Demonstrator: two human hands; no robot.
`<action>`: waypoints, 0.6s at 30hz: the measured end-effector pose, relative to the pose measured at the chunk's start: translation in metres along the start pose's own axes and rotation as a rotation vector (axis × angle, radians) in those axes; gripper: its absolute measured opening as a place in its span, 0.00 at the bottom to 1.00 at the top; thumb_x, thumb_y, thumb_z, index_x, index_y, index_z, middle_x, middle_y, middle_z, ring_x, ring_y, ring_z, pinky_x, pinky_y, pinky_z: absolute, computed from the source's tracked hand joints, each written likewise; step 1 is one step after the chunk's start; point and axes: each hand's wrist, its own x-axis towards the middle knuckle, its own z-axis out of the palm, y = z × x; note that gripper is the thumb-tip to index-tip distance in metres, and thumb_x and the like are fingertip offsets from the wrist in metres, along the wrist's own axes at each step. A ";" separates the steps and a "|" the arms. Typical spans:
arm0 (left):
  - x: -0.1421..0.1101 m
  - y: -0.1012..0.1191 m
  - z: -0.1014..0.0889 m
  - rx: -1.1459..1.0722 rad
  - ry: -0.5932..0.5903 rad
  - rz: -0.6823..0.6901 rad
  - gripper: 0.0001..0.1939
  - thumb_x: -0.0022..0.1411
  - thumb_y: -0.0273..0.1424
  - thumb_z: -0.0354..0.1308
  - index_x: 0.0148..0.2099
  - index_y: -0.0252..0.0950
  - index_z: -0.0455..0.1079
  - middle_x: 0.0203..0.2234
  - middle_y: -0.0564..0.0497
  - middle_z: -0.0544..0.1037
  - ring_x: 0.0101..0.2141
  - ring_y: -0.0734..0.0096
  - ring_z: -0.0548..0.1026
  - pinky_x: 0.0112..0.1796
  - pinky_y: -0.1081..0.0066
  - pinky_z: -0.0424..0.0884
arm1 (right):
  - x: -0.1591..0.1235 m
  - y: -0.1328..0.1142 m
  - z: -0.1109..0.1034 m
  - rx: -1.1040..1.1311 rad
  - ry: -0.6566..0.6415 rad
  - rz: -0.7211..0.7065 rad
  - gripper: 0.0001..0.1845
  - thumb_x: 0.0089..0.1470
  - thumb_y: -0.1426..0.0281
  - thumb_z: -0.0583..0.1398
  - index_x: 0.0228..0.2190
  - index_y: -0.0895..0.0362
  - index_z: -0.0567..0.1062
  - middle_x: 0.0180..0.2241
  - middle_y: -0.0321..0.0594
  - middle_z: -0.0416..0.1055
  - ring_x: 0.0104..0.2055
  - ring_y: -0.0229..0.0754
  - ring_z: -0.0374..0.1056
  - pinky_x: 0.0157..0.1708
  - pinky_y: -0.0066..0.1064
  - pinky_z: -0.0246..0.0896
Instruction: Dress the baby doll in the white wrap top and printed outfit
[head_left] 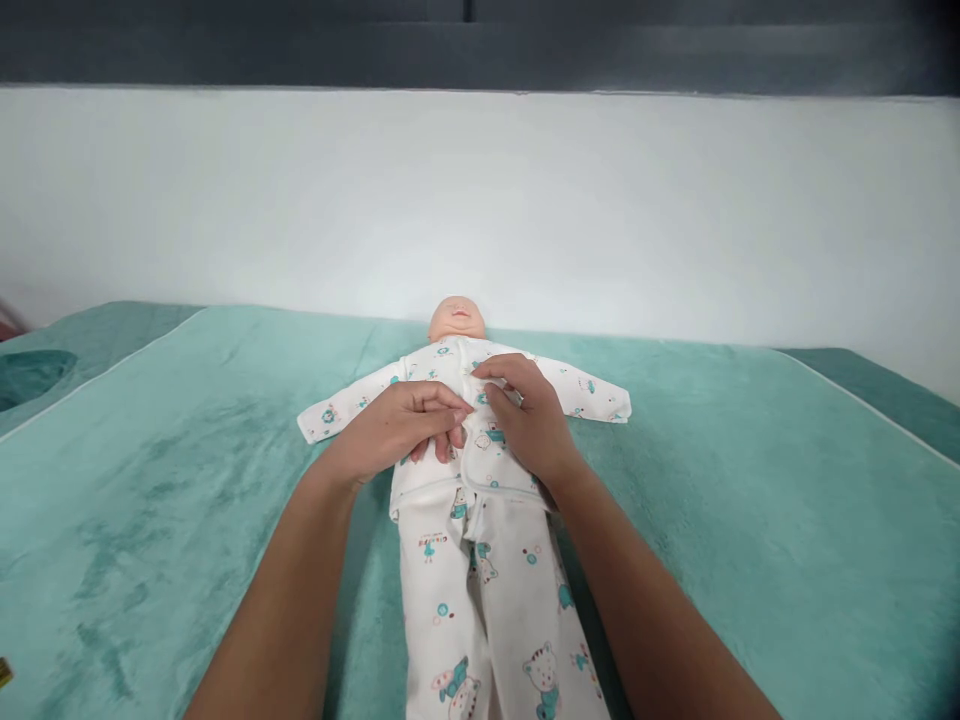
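Observation:
A baby doll point(456, 318) lies on its back, head away from me, dressed in a white patterned baby jacket point(491, 465) and matching trousers point(442, 560). Both sleeves are spread out to the sides. At the jacket's front opening, my left hand point(409, 425) pinches the edge between thumb and forefinger, with the other fingers curled below. My right hand point(529, 410) is on the other side of the opening, a little higher. Its thumb and forefinger are bent and slightly apart at the jacket's front. Whether it grips any cloth is not clear.
A teal plush cover point(210, 500) spreads under the doll and out to both sides. Behind the head stands a white wall point(480, 200), with a dark band point(480, 50) above it. A small yellow and black object point(4, 672) shows at the left edge.

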 end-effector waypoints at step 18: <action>0.019 -0.025 0.005 0.550 0.413 0.329 0.17 0.61 0.26 0.48 0.42 0.42 0.78 0.37 0.55 0.81 0.38 0.69 0.76 0.42 0.71 0.68 | -0.001 -0.001 0.002 0.026 -0.066 0.077 0.14 0.56 0.76 0.54 0.35 0.52 0.78 0.49 0.37 0.72 0.56 0.42 0.64 0.59 0.42 0.56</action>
